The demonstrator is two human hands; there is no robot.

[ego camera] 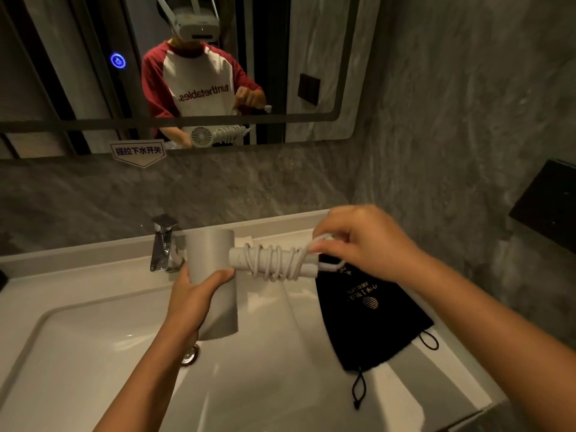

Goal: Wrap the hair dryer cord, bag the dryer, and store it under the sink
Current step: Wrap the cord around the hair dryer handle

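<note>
A pale grey hair dryer (213,254) hangs over the white sink (93,353). My left hand (193,294) grips its barrel from below. The dryer's handle points right, with the white cord (274,261) coiled around it in several loops. My right hand (358,241) pinches the loose end of the cord at the tip of the handle. A black drawstring bag (374,316) with gold print lies flat on the sink's right rim, under my right wrist.
A chrome faucet (163,243) stands behind the dryer, and the drain (190,355) shows below my left wrist. A mirror (78,73) covers the wall ahead and reflects a person. A dark box (548,204) is mounted on the right wall.
</note>
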